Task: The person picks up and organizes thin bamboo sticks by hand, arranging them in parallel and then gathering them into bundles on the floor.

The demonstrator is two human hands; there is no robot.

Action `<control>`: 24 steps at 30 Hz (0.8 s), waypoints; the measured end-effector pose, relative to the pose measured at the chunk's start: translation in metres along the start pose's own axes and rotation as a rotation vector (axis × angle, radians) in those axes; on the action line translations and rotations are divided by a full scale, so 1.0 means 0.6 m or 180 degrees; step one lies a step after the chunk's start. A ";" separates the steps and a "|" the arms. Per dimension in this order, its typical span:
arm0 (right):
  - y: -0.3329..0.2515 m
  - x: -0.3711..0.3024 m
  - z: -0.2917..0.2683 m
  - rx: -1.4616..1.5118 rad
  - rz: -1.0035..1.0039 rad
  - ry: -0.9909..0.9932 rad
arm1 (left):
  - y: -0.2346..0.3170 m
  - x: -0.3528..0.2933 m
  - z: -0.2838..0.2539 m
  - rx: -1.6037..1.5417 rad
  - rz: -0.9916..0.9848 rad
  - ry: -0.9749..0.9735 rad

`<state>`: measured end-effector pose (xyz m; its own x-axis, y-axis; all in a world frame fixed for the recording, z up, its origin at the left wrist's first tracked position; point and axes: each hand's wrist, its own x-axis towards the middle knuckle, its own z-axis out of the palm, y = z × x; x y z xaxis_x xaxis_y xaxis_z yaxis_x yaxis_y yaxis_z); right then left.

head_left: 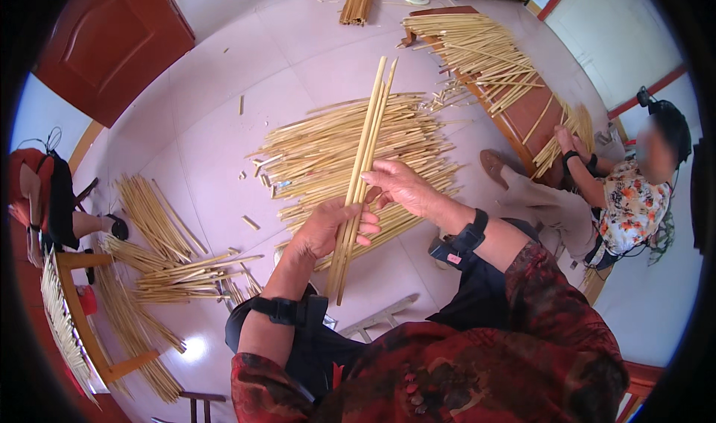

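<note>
A few long, straight, pale yellow stalks [367, 141], like reeds or thin canes, stand at a steep slant before me. My left hand [328, 225] closes around their lower part, thumb on top and fingertips showing past them. Just above it, my right hand [403, 188] pinches the same stalks between thumb and fingers. Their upper ends lie close together, with one tip slightly apart. Beneath my hands a broad pile of similar stalks [321, 143] covers the floor, partly hidden by my arms.
On the right a brown bench [511, 121] bears more stalks, where a co-worker [634, 199] handles some. More stalk bundles [153, 222] lie at left beside a wooden frame [71, 296] and another person [56, 199]. A dark bundle [359, 2] lies at the back.
</note>
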<state>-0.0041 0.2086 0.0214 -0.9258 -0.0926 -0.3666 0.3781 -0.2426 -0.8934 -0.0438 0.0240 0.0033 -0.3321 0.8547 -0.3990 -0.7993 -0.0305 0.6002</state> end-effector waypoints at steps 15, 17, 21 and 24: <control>0.010 0.022 -0.050 0.0483 0.0291 0.0200 | -0.033 0.000 -0.002 0.0183 -0.0258 0.0008; 0.012 0.023 -0.050 0.0628 0.0262 0.0121 | -0.034 -0.003 -0.003 -0.0020 -0.0173 -0.0051; 0.010 0.022 -0.046 0.0879 0.0255 -0.0222 | -0.029 -0.006 0.003 -0.0159 -0.0116 -0.0051; 0.015 0.021 -0.046 0.0900 0.0235 -0.0317 | -0.025 -0.007 0.005 -0.0142 -0.0062 -0.0079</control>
<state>-0.0121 0.2316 0.0017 -0.8972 -0.2107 -0.3882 0.4406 -0.4894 -0.7526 -0.0285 0.0224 -0.0017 -0.3043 0.8680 -0.3924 -0.8272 -0.0365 0.5607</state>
